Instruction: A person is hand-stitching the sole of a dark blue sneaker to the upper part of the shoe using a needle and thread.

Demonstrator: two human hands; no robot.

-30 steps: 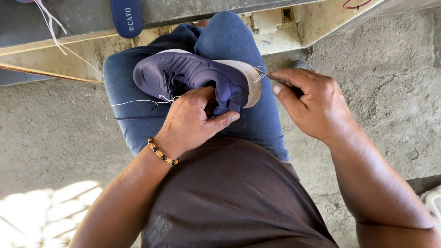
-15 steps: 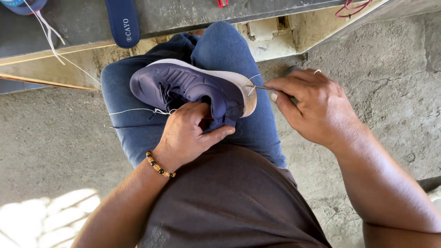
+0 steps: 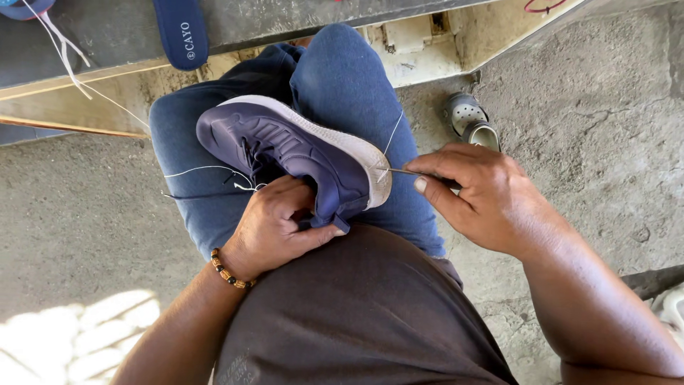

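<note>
Navy-blue sneaker (image 3: pixel 285 153) lies sole-out across the person's jeans-clad lap (image 3: pixel 342 85). Left hand (image 3: pixel 274 228) is closed around its heel collar; right hand (image 3: pixel 484 199) pinches a thin metal awl (image 3: pixel 399 171) at the white sole edge, where white thread (image 3: pixel 392 135) runs. Stitching seems underway at the heel; how much remains cannot be told.

Left hand (image 3: pixel 274 228) fingertips hidden inside purple shoe (image 3: pixel 292 153) opening. Needle-like tool (image 3: pixel 402 171) mostly buried in right hand (image 3: pixel 484 203) grip. Blue insole (image 3: pixel 182 32) cut by top edge. Grey sandal (image 3: pixel 470 121) partly behind knee. White object lower right cropped, unidentifiable.
</note>
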